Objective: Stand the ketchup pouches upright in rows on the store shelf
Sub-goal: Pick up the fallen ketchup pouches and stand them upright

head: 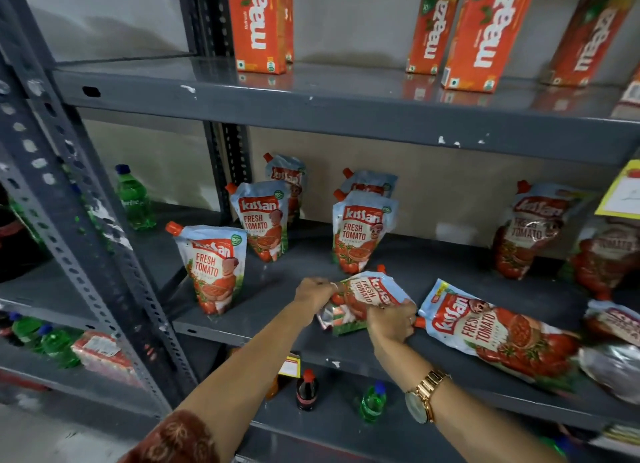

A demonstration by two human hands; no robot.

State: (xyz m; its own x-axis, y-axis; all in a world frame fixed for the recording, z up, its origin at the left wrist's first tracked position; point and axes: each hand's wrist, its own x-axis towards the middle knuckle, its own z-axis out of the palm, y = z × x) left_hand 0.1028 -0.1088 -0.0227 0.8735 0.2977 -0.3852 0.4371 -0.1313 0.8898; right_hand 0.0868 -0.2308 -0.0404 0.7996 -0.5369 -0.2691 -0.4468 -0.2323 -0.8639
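Observation:
Both hands grip one ketchup pouch point(367, 294) lying tilted near the front of the grey middle shelf point(277, 289). My left hand point(313, 291) pinches its bottom edge, and my right hand point(391, 322) holds its right side. Upright pouches stand in rows behind: one front left point(211, 265), one behind it point(263, 217), another at the back point(287, 177), and a pair in the centre point(358, 230). A large pouch point(498, 331) lies flat to the right of my right hand. More pouches point(530, 227) lean at the far right, blurred.
Orange juice cartons point(258, 23) stand on the shelf above. A green bottle point(133, 199) stands in the left bay. Small bottles point(306, 390) sit on the lower shelf. A slotted steel upright point(86, 248) divides the bays. A yellow price tag point(623, 192) hangs at the right.

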